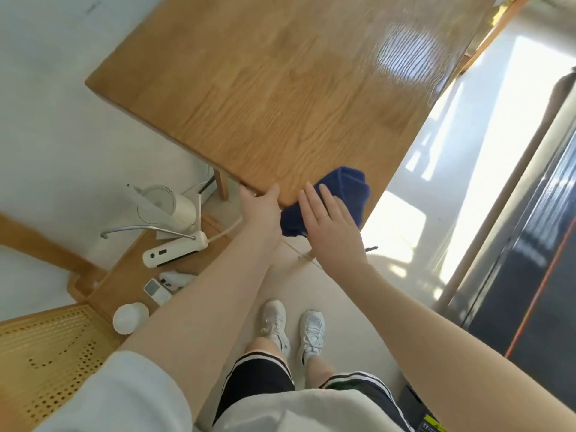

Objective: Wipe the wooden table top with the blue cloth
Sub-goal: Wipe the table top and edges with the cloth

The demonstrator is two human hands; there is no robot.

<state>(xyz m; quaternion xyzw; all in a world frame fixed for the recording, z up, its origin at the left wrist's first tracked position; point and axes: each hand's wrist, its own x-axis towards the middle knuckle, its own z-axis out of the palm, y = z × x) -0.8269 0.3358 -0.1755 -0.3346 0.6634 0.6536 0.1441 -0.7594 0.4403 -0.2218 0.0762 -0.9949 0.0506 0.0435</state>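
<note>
Pressing down with fingers spread and flat, the right hand [330, 226] lies on the crumpled dark blue cloth [343, 194] at the near corner of the honey-coloured wooden worktop [280, 88]. Part of the cloth sits on the wood, and part hangs over the near edge below the palm. The right hand is open, not clenched around the cloth, and a thin ring shows on one finger.

The left hand [260, 210] is just left of the cloth, at the worktop's near edge. Its thumb rests on top of the wood and its fingers curl under the edge, so it grips the rim of the worktop. The two hands are close together with the cloth between them.

To the left, on a low wooden shelf, stand a white electric kettle [168, 205] and a white power strip [174, 249].
</note>
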